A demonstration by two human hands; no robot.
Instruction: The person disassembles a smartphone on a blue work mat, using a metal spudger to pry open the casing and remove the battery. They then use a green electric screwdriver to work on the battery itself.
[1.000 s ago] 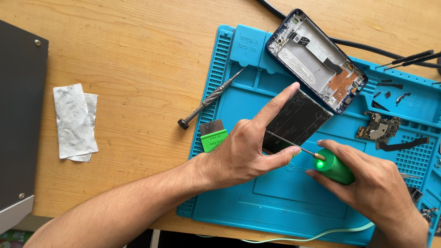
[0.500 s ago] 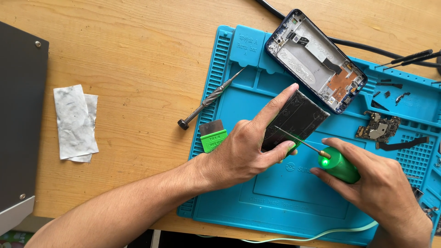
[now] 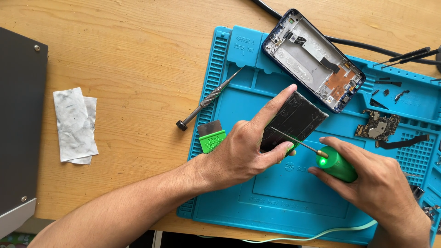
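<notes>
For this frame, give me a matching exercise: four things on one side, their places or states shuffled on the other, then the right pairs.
Things:
1. battery
2. green tool
3. screwdriver
4. phone frame

Places or states:
A. lies half on the wood, half on the mat's left edge
B. held in the right hand
C. open, at the mat's top
D. steadied by the left hand

Pairs: 1-D, 2-B, 3-A, 4-C
</notes>
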